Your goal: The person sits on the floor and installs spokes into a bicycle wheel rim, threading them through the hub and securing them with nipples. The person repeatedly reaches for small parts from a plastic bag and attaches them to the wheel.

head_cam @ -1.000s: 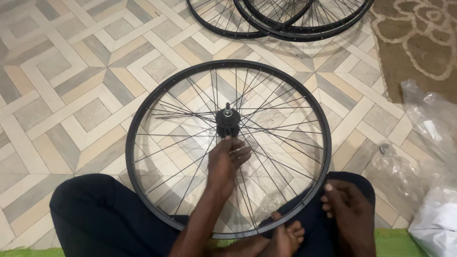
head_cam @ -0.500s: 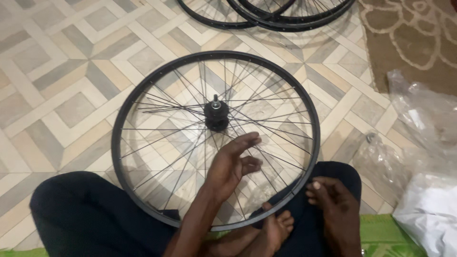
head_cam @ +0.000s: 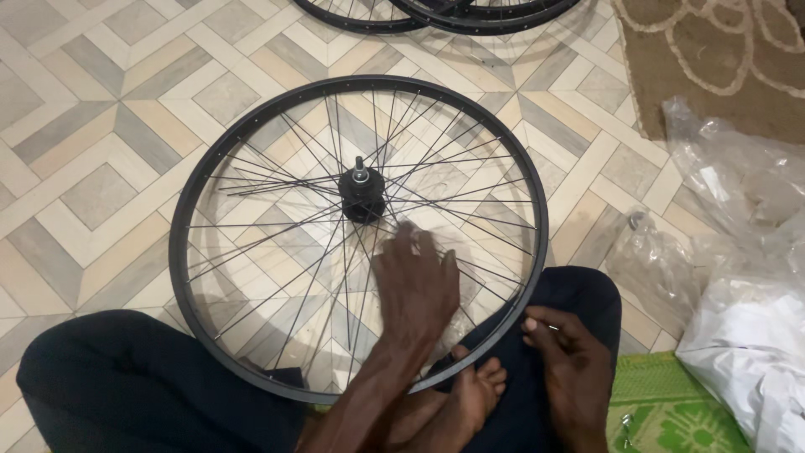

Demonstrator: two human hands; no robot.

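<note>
A black bicycle wheel [head_cam: 186, 210] lies flat across my crossed legs, its thin spokes running to a black hub [head_cam: 362, 195] with a short axle pointing up. My left hand [head_cam: 417, 285] lies on the near spokes just below and right of the hub, palm down, fingers apart and slightly blurred. At the near right edge of the rim, my right hand [head_cam: 570, 369] pinches the rim with curled fingers above my knee. My bare foot [head_cam: 470, 398] shows under the rim.
Two more black wheels [head_cam: 436, 13] lie at the top edge of the patterned tile floor [head_cam: 92, 126]. A brown rug [head_cam: 721, 59] is at the top right. Crumpled clear plastic bags [head_cam: 738, 252] lie to the right, a green mat [head_cam: 671, 411] beneath them.
My left hand has come off the hub and moved back toward me onto the near spokes, fingers spreading. My right hand has stayed at the rim.
</note>
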